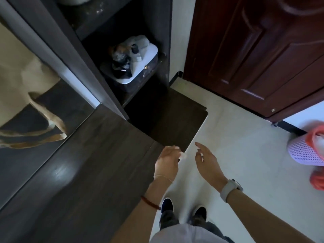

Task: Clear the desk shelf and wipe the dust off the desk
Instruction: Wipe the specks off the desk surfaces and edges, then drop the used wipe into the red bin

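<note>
Both hands hang over the lower middle of the frame, at the near corner of the dark wooden surface (91,163). The left hand (167,159) sits at that corner's edge with its fingers curled around a small white scrap (183,155), probably a tissue or wipe, though it is too blurred to be sure. The right hand (206,159) is over the pale floor (236,137) just beside it, fingers loosely spread and holding nothing. The shelf (140,79) that needs clearing stands in the upper middle of the frame, well apart from both hands, and it carries a tray or box (149,55) piled with a jumble of small dark and grey things. The main risk lies in that pile: the pieces look loose and stacked unevenly, so tugging one out could roll others off the shelf onto the lower ledge or the floor. The scrap in the left hand looks small for the width of the surface, so it may smear dust rather than lift it, or slip from the fingers. A pink perforated basket (305,149) at the right edge stands close enough to the feet to be kicked if the person steps sideways.
</note>
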Available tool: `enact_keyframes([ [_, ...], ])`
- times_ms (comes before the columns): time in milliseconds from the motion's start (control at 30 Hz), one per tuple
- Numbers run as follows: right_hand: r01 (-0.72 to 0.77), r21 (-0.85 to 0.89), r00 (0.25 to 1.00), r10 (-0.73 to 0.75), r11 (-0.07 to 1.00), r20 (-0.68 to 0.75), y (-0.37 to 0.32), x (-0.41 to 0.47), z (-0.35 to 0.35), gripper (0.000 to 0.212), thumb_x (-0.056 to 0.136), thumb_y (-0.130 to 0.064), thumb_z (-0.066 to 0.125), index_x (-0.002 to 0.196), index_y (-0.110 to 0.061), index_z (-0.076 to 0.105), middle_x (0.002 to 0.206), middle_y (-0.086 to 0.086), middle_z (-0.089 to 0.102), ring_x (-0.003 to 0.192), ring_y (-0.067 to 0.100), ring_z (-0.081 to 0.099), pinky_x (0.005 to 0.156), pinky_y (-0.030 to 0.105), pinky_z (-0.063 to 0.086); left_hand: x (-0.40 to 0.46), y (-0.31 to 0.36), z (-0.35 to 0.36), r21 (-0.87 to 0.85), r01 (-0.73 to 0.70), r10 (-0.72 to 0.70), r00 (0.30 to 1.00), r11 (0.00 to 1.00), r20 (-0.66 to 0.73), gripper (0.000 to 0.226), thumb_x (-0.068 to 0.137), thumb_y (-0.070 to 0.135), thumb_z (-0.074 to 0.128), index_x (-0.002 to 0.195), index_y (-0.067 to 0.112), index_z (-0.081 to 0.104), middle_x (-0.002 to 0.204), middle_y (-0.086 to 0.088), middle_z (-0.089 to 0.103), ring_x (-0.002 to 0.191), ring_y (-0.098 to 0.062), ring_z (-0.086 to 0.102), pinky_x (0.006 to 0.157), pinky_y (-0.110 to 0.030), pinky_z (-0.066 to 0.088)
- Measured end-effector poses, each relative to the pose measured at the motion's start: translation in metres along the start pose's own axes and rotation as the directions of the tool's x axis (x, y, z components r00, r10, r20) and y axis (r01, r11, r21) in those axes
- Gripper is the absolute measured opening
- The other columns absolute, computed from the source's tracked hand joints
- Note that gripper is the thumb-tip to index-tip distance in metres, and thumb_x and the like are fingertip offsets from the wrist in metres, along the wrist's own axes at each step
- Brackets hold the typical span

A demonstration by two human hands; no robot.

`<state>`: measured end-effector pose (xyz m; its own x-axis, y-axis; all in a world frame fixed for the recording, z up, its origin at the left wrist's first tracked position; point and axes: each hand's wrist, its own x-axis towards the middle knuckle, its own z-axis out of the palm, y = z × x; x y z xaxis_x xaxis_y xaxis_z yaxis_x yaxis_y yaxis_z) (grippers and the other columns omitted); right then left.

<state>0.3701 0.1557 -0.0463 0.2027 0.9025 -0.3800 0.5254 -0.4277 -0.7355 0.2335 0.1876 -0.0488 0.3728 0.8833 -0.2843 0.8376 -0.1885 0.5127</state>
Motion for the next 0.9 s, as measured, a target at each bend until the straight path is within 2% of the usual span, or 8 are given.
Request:
enact_keyframes([
  [133,-0.017,0.149,0.999,0.022,0.989,-0.029,0.011,-0.005,-0.053,0.033,0.095,-0.009,0.04,0.126,-0.014,0.05,0.126,0.004,0.056,0.113,0.018,0.053,0.094,0.023,0.04,0.015,0.038,-0.018,-0.559,0.207,-0.277,0.96,0.803,-0.042,0.022,0.091,0.007,0.049,0.098,0.013,0.069,0.102,-0.01,0.068,0.084,-0.014,0.062,0.084,-0.025,0.046],
  [200,0.002,0.207,0.999,0.007,0.978,-0.043,0.017,-0.005,-0.08,0.03,0.095,-0.013,0.043,0.123,-0.016,0.052,0.122,0.005,0.059,0.109,0.021,0.057,0.095,0.03,0.045,0.03,0.073,-0.016,-0.536,0.216,-0.289,0.956,0.816,-0.055,0.015,0.089,0.01,0.053,0.091,0.01,0.068,0.091,-0.009,0.067,0.076,-0.016,0.06,0.077,-0.03,0.05],
  [267,0.021,0.247,0.998,-0.007,0.969,-0.058,0.03,-0.005,-0.115,0.029,0.094,-0.018,0.046,0.122,-0.015,0.053,0.117,0.006,0.06,0.104,0.021,0.059,0.095,0.035,0.048,0.046,0.122,-0.005,-0.457,0.174,-0.22,0.974,0.872,-0.048,0.016,0.09,0.015,0.052,0.094,0.004,0.064,0.087,-0.004,0.061,0.08,-0.017,0.054,0.072,-0.022,0.04],
  [433,0.077,0.365,0.983,-0.01,0.928,-0.182,0.089,-0.006,-0.225,0.026,0.091,-0.013,0.054,0.116,-0.018,0.056,0.098,-0.003,0.056,0.077,-0.004,0.055,0.069,0.009,0.044,0.083,0.25,0.048,-0.35,0.023,-0.037,0.999,0.937,-0.033,0.019,0.092,0.028,0.05,0.081,0.014,0.045,0.078,0.001,0.054,0.082,-0.029,0.056,0.064,-0.026,0.03],
  [600,0.076,0.448,0.928,0.102,0.891,-0.359,0.161,-0.014,-0.331,0.024,0.088,-0.008,0.057,0.108,-0.021,0.053,0.081,-0.007,0.057,0.065,-0.003,0.053,0.061,0.012,0.043,0.121,0.374,0.102,-0.35,-0.177,0.211,0.975,0.92,0.062,0.035,0.093,0.027,0.047,0.062,0.026,0.031,0.058,0.008,0.041,0.064,-0.025,0.044,0.06,-0.03,0.032],
  [700,0.047,0.462,0.875,0.186,0.886,-0.447,0.2,-0.014,-0.376,0.02,0.087,-0.004,0.056,0.096,-0.022,0.058,0.076,-0.007,0.058,0.064,-0.002,0.054,0.063,0.014,0.042,0.14,0.434,0.132,-0.433,-0.204,0.299,0.941,0.878,0.161,0.029,0.096,0.017,0.04,0.068,0.022,0.04,0.068,0.004,0.043,0.066,-0.016,0.042,0.057,-0.019,0.031],
  [800,-0.007,0.433,0.825,0.25,0.901,-0.506,0.236,-0.005,-0.414,0.024,0.085,0.0,0.057,0.078,-0.023,0.056,0.077,-0.001,0.06,0.067,0.0,0.054,0.066,0.008,0.04,0.167,0.48,0.165,-0.435,-0.189,0.327,0.906,0.88,0.268,0.022,0.097,0.011,0.035,0.079,0.01,0.046,0.088,-0.006,0.041,0.078,-0.015,0.042,0.066,-0.017,0.03],
  [900,-0.06,0.452,0.777,0.326,0.89,-0.539,0.271,0.012,-0.446,0.026,0.088,-0.001,0.052,0.076,-0.024,0.05,0.078,0.003,0.057,0.069,0.007,0.053,0.064,0.009,0.04,0.197,0.521,0.191,-0.452,-0.2,0.381,0.854,0.869,0.354,0.022,0.096,0.008,0.037,0.085,0.014,0.054,0.095,-0.005,0.039,0.08,-0.009,0.045,0.072,-0.011,0.031],
])
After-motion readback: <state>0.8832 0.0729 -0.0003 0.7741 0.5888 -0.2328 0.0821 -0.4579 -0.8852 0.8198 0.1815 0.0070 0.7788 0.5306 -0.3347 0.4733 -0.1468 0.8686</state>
